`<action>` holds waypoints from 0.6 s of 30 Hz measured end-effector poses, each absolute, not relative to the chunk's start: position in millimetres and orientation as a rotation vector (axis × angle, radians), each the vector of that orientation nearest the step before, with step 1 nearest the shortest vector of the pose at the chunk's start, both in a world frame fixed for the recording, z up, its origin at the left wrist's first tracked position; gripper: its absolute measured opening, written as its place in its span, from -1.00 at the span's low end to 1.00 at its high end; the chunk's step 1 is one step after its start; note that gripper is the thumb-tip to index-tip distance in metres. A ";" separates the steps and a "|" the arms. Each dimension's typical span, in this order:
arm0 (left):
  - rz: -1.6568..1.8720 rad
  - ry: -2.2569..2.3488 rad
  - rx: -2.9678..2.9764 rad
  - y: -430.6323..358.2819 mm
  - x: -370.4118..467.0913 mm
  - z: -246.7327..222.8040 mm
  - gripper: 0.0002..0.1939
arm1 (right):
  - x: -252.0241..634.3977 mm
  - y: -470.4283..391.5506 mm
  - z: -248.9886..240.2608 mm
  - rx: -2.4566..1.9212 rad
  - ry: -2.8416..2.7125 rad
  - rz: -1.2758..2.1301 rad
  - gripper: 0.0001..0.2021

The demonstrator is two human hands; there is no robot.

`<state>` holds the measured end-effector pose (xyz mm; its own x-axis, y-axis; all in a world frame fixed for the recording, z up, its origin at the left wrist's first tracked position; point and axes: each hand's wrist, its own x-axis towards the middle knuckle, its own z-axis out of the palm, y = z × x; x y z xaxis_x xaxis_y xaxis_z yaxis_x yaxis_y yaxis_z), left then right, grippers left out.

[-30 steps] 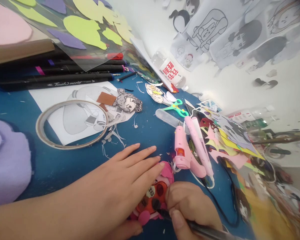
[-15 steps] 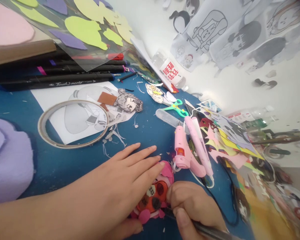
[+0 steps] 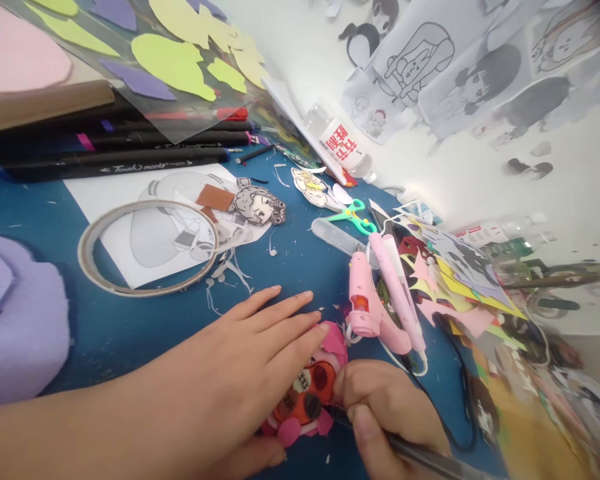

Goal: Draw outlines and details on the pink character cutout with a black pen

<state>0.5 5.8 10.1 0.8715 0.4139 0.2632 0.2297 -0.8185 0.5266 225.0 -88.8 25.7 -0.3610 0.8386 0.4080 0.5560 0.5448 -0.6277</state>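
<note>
A small pink and orange felt figure with dark and pale patches lies at the lower middle. My left hand rests palm down over its left side, fingers stretched out, so part of the figure is hidden. To its right, my right hand is closed round a slim black pen. The pen's tip meets the figure's right edge near a dark round patch and a pink bit. Part of the barrel is hidden by my fingers. Just beyond the right hand lies a pink glue gun.
A tape roll overlaps a printed drawing. Green-handled scissors lie past the glue gun. Black markers, purple felt, a plastic bottle and paper scraps surround the blue table.
The pen tip has shifted slightly up along the figure's right edge, with small movement of my right hand and thumb. My left hand stays where it was.
</note>
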 end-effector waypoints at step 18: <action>0.539 0.479 2.562 5.3 1.3 8.9 -0.19 | 222.4 -87.4 28.9 -1.133 -2.037 0.488 -0.74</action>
<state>1.3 5.3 8.9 0.8615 0.4203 0.2847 0.2332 -0.8258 0.5135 222.4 -87.4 28.9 -0.3346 0.8432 0.4208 0.5609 0.5371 -0.6300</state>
